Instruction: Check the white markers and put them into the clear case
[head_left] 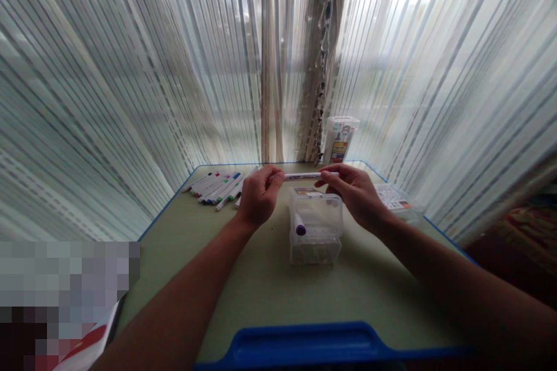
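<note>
A white marker (303,176) is held level between both hands, above the far side of a clear plastic box. My left hand (261,194) is closed on its left end, and my right hand (351,188) pinches the right end. Fingers cover both tips, so the cap colour is hidden. Just below, the clear plastic box (315,252) stands on the table. One marker with a purple end (300,228) lies inside its upper part, toward the left wall.
Several loose white markers (215,188) with coloured ends lie at the table's far left. A tall clear case (342,140) stands at the back, near the curtain (174,57). Another clear case (394,198) lies beyond my right wrist. A raised blue edge (304,339) borders the table's (261,284) near side.
</note>
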`<action>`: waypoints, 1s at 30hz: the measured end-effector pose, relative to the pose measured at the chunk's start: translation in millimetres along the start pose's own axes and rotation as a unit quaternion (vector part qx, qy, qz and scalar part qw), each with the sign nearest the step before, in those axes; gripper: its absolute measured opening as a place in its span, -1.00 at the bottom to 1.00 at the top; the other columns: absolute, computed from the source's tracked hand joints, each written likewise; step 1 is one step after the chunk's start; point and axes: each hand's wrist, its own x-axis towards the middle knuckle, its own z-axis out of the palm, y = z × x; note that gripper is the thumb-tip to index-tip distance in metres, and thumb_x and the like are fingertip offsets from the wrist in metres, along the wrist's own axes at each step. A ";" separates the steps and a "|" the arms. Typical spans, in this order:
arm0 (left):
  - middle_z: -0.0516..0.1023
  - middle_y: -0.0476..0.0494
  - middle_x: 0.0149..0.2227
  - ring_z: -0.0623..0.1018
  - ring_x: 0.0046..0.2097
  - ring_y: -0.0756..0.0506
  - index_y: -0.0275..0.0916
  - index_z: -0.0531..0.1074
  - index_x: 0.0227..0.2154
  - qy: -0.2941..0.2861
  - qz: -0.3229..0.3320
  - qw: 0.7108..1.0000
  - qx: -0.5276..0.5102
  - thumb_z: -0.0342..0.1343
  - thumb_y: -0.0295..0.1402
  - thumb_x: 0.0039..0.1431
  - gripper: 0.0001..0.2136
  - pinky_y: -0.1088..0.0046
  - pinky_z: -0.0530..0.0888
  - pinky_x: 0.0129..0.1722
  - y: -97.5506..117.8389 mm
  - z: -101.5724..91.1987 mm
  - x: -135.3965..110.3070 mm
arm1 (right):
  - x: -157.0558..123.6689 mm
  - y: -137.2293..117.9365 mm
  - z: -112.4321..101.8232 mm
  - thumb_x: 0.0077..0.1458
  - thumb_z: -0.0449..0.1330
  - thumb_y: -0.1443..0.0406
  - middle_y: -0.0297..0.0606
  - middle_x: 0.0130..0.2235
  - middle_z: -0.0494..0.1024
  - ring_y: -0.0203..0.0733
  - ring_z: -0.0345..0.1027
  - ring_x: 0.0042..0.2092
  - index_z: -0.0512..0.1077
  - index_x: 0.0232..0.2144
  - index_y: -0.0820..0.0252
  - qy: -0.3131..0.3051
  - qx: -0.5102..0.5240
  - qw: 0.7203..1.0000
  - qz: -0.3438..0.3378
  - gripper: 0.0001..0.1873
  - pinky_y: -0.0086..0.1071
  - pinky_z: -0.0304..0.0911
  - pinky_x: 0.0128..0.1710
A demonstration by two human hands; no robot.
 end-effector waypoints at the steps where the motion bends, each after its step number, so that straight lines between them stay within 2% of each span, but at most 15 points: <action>1: 0.36 0.01 -0.56 0.36 -0.49 0.00 -0.27 0.49 -0.33 -0.001 -0.001 1.000 0.000 0.00 -0.21 0.26 -0.74 0.51 0.25 -0.50 0.5 0.0 -0.1 | 0.0 0.1 0.1 -0.07 0.40 0.10 -0.25 -0.47 0.61 -0.39 0.24 -0.62 0.51 -0.37 0.23 0.000 0.002 1.000 0.001 -0.67 -0.47 0.09 -0.68; 17: 0.36 0.03 -0.57 0.36 -0.50 0.00 -0.26 0.48 -0.34 -0.006 0.001 1.000 0.000 -0.01 -0.23 0.28 -0.75 0.51 0.27 -0.47 -2.8 0.1 -1.2 | -1.0 0.6 1.4 -0.06 0.39 0.08 -0.25 -0.49 0.60 -0.38 0.26 -0.62 0.52 -0.40 0.22 -0.002 0.012 1.000 0.010 -0.67 -0.47 0.14 -0.69; 30: 0.35 0.03 -0.58 0.36 -0.50 0.00 -0.26 0.48 -0.34 -0.006 0.004 1.000 0.008 -0.02 -0.24 0.28 -0.76 0.49 0.27 -0.47 0.0 -0.9 -1.3 | -3.6 -4.0 1.6 -0.11 0.39 0.18 -0.25 -0.46 0.61 -0.37 0.25 -0.60 0.53 -0.34 0.24 -0.004 0.015 1.000 0.016 -0.71 -0.46 0.13 -0.68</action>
